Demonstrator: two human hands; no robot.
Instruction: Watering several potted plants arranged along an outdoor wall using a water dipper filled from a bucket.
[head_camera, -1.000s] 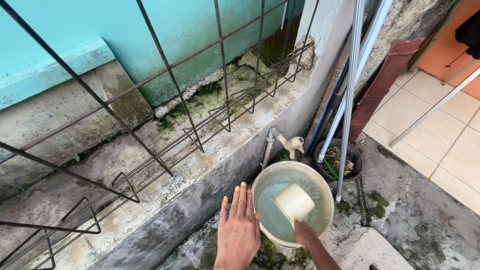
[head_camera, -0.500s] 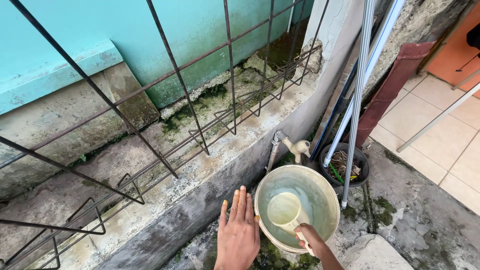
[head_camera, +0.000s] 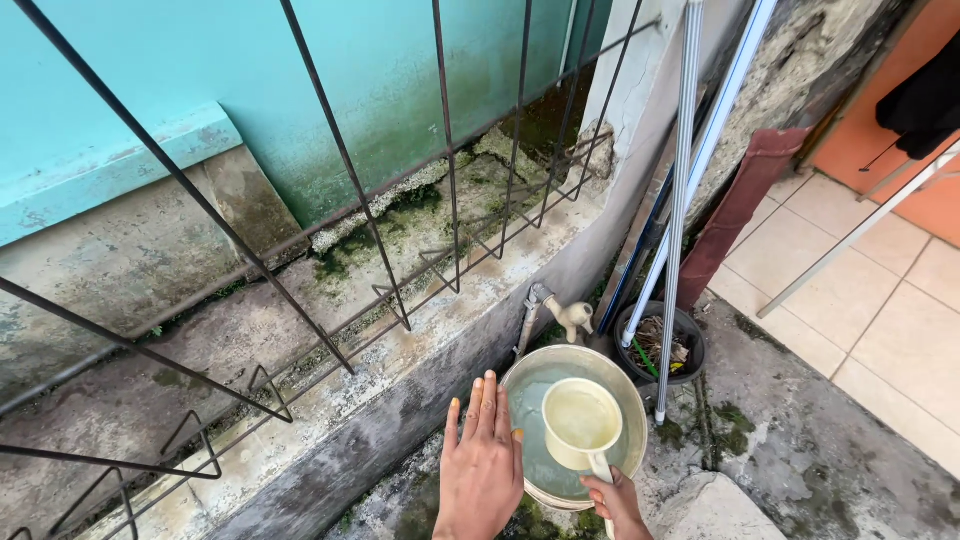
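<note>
The right hand (head_camera: 612, 497) is gripping a cream dipper (head_camera: 581, 420) of water over the water-filled bucket (head_camera: 520, 372); the left hand (head_camera: 482, 462) is hovering flat, fingers together, beside its rim.

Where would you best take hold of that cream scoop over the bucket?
By its handle, coming from the near side, as the right hand does. The scoop is a round cup with its mouth up and water in it, so the straight handle sticking out toward the person gives a firm grip and keeps it level. The left hand lies flat beside the bucket.
</note>
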